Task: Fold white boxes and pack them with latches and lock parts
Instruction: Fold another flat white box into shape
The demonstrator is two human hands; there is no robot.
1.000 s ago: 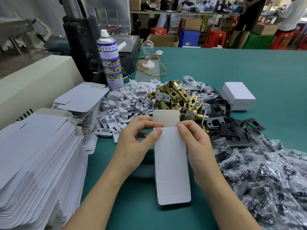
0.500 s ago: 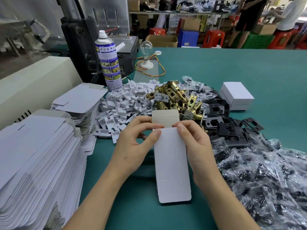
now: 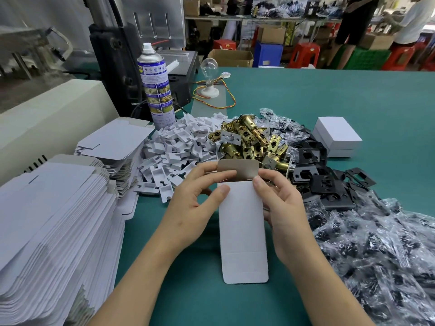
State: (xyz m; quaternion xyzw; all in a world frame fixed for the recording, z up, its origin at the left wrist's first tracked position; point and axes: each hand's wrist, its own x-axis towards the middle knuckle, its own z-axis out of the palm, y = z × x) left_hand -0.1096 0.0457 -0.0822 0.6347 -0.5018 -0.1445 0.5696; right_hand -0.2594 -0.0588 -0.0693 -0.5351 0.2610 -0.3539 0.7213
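— What stands singly?
— One spray can, one light bulb.
— And piled?
— Two stacks of flat blanks: a near stack and a far stack. Brass latches are heaped beyond counting.

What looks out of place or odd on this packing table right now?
Nothing looks damaged or spilled. The one oddity is a bare light bulb with loose coloured wires, standing on the table behind the brass latches.

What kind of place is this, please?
Probably a factory packing station for door hardware: stacks of flat boxes, a pile of brass latches, heaps of bagged parts. The left hand and right hand hold a box.
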